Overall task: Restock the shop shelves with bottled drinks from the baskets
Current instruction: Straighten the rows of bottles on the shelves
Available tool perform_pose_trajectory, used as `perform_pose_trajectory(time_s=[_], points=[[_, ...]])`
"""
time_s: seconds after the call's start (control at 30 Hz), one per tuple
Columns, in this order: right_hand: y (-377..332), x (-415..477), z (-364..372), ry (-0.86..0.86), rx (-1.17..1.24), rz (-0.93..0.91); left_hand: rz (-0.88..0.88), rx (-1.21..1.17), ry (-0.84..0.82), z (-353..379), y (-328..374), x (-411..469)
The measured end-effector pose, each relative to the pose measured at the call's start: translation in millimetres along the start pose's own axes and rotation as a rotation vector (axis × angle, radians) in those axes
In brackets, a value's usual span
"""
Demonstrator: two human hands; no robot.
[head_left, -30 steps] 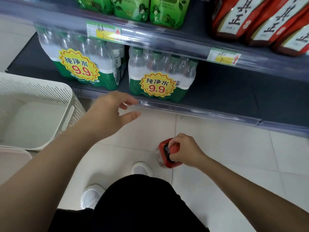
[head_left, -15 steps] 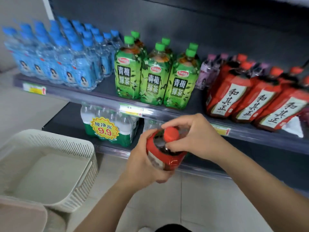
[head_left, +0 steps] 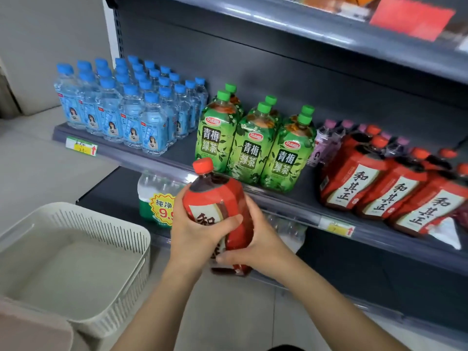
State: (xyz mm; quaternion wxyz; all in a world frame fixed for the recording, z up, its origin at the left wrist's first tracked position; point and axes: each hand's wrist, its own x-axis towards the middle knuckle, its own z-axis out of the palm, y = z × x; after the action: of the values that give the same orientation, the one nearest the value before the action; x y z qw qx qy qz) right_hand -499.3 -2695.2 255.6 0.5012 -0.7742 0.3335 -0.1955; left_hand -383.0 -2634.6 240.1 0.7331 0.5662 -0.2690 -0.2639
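Left hand [head_left: 193, 235] and right hand [head_left: 259, 245] both grip, fingers curled, the red-labelled dark tea bottle [head_left: 215, 196] before the grey metal shelf [head_left: 182, 153]; shoved in carelessly, it could topple the matching red bottles [head_left: 395, 191].

A pale grey wall [head_left: 50, 34] is seen at the top left. The floor [head_left: 228, 315] is made of big, light tiles, and thin lines are seen between them. A tall, dark grey shelf unit [head_left: 291, 79] is placed beside the wall. A post [head_left: 117, 34] with small holes is fixed at its left edge. Three shelves are seen: a top shelf [head_left: 316, 31], a middle shelf [head_left: 182, 150] and a bottom shelf [head_left: 109, 191] close to the floor. A see-through strip [head_left: 291, 206] is fixed along the middle shelf's front edge. Two yellow and green price tags [head_left: 81, 146] are stuck on it. A blurred red sign [head_left: 410, 17] is seen at the top shelf. Soft, even light is spread over everything.
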Motion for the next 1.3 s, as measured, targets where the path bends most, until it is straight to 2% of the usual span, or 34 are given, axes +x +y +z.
perform_pose_trajectory(time_s=[0.1, 0.27, 0.37, 0.47, 0.7, 0.83, 1.07, 1.17, 1.3], points=[[-4.0, 1.8, 3.6, 0.188, -0.04, -0.043, 0.017, 0.017, -0.015, 15.2, 8.7, -2.4], [-13.9, -16.0, -26.0, 0.332, 0.159, 0.008, 0.03, 0.1, -0.184, 43.1, 31.5, -13.7], [-14.3, -38.8, -57.6, 0.345, 0.313, 0.043, -0.039, 0.019, -0.364, 58.1, 46.3, -24.0], [-11.9, -60.8, -87.4, 0.329, 0.433, 0.058, -0.083, 0.04, -0.473, 77.5, 53.5, -35.3], [15.9, -101.0, -152.9, 0.342, 0.438, 0.063, -0.147, 0.05, -0.687, 143.5, 44.2, -52.0], [46.0, -122.1, -185.9, 0.349, 0.466, 0.033, -0.146, 0.053, -0.712, 185.1, 30.2, -68.7], [86.7, -122.2, -229.8, 0.328, 0.519, -0.028, -0.109, 0.088, -0.617, 241.7, 10.6, -81.8], [93.5, -110.9, -241.3, 0.434, 0.513, -0.066, -0.031, 0.101, -0.591, 262.4, 15.9, -72.9], [101.4, -87.7, -240.7, 0.702, 0.37, -0.116, 0.03, 0.071, -0.574, 289.8, 21.6, -53.3]])
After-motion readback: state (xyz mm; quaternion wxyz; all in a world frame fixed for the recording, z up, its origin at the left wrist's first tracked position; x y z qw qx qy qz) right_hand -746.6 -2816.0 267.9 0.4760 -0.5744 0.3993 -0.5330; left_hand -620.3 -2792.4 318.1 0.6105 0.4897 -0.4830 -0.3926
